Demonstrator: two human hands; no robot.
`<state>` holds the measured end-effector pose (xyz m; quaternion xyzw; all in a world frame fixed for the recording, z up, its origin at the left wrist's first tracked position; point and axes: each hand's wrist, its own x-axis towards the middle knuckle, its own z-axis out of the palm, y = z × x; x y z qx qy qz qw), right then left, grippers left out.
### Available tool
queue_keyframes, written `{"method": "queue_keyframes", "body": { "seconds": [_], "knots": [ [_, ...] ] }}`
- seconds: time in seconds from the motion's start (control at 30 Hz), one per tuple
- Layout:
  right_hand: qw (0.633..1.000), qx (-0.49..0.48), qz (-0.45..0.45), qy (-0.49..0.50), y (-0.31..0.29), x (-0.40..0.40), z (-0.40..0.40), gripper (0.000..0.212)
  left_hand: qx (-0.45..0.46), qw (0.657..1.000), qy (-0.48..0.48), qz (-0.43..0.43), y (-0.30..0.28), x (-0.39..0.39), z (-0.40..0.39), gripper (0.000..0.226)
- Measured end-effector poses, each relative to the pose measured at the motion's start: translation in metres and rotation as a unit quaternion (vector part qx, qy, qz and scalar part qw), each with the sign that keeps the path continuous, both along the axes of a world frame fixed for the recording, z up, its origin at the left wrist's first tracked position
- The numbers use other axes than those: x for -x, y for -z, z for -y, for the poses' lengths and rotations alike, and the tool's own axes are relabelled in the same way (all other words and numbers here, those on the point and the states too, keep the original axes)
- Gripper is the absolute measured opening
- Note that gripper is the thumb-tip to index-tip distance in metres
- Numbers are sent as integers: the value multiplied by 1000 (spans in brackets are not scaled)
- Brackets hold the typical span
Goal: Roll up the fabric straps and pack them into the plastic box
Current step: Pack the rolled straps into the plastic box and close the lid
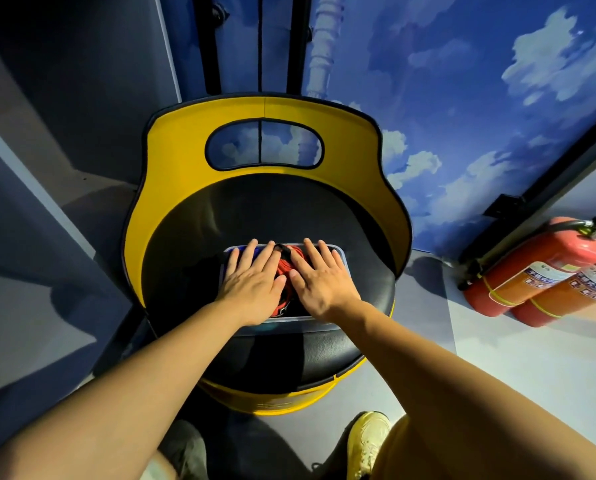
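We see the left hand (253,284) and right hand (320,280) pressed flat, fingers straight, on the plastic box (339,258). Between them red straps (284,268) show; beneath the palms, its contents stay hidden.

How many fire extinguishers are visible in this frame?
2. Both red fire extinguishers lie on the floor at right by the cloud-painted wall: the upper one, the lower one against it. More may sit beyond the frame edge.
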<state>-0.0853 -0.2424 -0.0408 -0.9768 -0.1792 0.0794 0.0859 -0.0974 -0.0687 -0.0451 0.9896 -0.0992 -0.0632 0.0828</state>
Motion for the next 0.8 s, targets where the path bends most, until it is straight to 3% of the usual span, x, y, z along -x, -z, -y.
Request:
{"method": "queue_keyframes", "body": {
  "seconds": [0.17, 0.27, 0.43, 0.57, 0.8],
  "knots": [
    [997, -49, 48, 42, 3, 11, 3, 57, 30, 998, -44, 32, 0, 15, -4, 68],
    [996, -43, 49, 63, 4, 16, 3, 65, 20, 995, -97, 32, 0, 23, -2, 76],
    [996, -33, 40, 69, 8, 14, 1, 80, 12, 994, -104, 32, 0, 24, 0, 78],
    [997, -24, 24, 71, 10, 6, 1, 67, -1, 995, -98, 26, 2, 18, 2, 76],
    [998, -18, 18, 56, 6, 6, 2, 66, 11, 996, -92, 11, -2, 18, -1, 77]
  ]
}}
